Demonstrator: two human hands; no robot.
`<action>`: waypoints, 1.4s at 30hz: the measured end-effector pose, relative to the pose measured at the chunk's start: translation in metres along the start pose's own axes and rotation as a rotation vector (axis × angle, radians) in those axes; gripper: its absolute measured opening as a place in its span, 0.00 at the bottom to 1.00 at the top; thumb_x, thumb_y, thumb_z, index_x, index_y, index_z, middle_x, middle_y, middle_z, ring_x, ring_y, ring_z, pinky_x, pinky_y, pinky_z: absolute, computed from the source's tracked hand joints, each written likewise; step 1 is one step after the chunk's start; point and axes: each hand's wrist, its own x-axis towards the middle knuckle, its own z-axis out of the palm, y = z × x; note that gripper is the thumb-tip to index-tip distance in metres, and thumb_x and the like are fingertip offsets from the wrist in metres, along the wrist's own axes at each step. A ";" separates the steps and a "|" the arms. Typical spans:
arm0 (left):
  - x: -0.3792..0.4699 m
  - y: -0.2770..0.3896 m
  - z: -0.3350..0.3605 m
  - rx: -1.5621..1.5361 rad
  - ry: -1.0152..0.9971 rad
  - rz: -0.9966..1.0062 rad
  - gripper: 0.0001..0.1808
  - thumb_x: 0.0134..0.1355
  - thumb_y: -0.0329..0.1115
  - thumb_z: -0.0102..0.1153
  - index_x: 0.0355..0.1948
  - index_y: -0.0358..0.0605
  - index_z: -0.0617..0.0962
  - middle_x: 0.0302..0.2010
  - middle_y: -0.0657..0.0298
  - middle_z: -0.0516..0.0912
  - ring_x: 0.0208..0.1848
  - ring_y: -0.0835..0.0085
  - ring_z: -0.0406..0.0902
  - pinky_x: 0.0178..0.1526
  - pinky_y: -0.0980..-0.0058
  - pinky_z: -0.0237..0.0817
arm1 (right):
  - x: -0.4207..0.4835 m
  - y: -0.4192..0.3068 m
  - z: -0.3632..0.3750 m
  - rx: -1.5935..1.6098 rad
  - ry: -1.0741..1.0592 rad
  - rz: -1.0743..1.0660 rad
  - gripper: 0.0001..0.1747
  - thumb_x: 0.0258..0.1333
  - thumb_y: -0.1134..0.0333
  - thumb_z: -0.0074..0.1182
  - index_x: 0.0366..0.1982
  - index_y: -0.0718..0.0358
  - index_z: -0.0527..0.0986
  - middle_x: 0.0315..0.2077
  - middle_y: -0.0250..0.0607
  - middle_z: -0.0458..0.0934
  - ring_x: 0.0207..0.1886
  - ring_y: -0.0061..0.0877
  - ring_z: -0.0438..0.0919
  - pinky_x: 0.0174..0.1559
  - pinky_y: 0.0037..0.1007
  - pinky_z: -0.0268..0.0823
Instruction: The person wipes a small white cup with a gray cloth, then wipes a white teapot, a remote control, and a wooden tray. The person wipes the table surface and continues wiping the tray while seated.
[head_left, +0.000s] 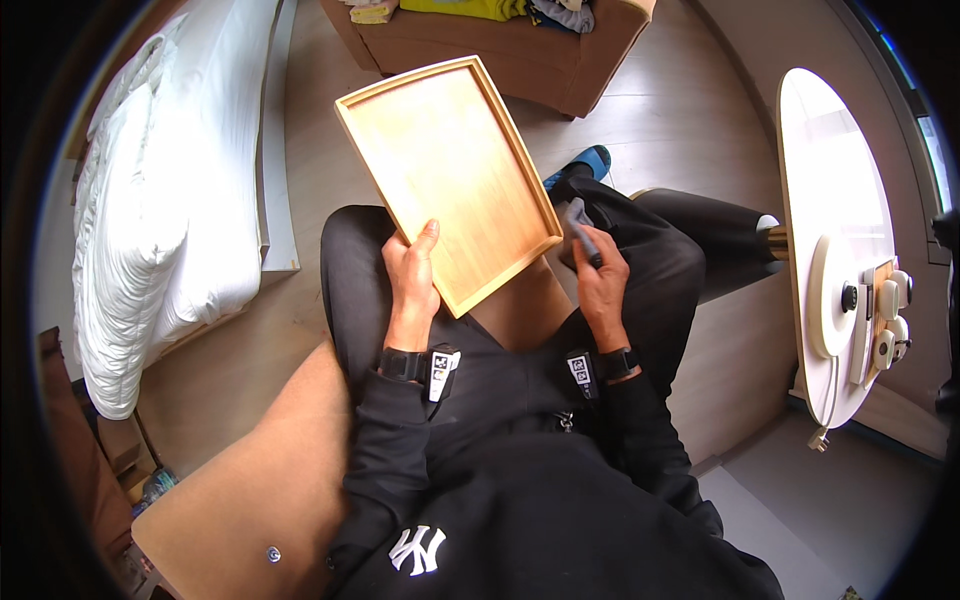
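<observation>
A rectangular wooden tray with a raised rim (512, 142) is held tilted above my knees. My left hand (415, 271) grips its lower left edge, the thumb lying over the rim onto the flat inside. Just right of the tray's lower right corner, my right hand (602, 281) is closed on a dark grey cloth (576, 215), part of which sticks up beyond the fingers. The cloth is slightly blurred and does not plainly touch the tray. Both wrists wear black straps with small devices.
At right stands a round white table (814, 135) bearing a white round appliance (829, 296) and several small white cups or jars. A white quilt (135, 247) lies on the left. Ahead, a brown upholstered seat (480, 49) holds folded clothes (465, 7).
</observation>
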 end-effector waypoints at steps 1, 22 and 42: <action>0.003 0.004 -0.001 0.015 -0.024 0.020 0.21 0.74 0.29 0.62 0.62 0.24 0.78 0.58 0.47 0.86 0.56 0.60 0.86 0.61 0.64 0.77 | 0.003 -0.001 0.001 -0.209 -0.004 -0.215 0.16 0.66 0.75 0.65 0.55 0.65 0.85 0.50 0.43 0.88 0.55 0.38 0.85 0.60 0.33 0.75; 0.040 0.026 -0.014 0.180 -0.119 -0.006 0.22 0.72 0.28 0.61 0.62 0.24 0.78 0.54 0.48 0.87 0.52 0.61 0.88 0.58 0.63 0.79 | -0.034 -0.055 0.046 -0.313 -0.339 -0.307 0.18 0.47 0.81 0.64 0.45 0.68 0.84 0.47 0.46 0.82 0.51 0.48 0.81 0.54 0.42 0.76; 0.034 0.019 -0.013 0.153 -0.115 -0.006 0.19 0.72 0.25 0.60 0.61 0.24 0.79 0.53 0.48 0.88 0.50 0.63 0.88 0.56 0.64 0.80 | -0.063 -0.098 0.075 -0.266 -0.476 -0.391 0.15 0.38 0.79 0.59 0.34 0.63 0.83 0.39 0.41 0.79 0.46 0.43 0.78 0.47 0.43 0.73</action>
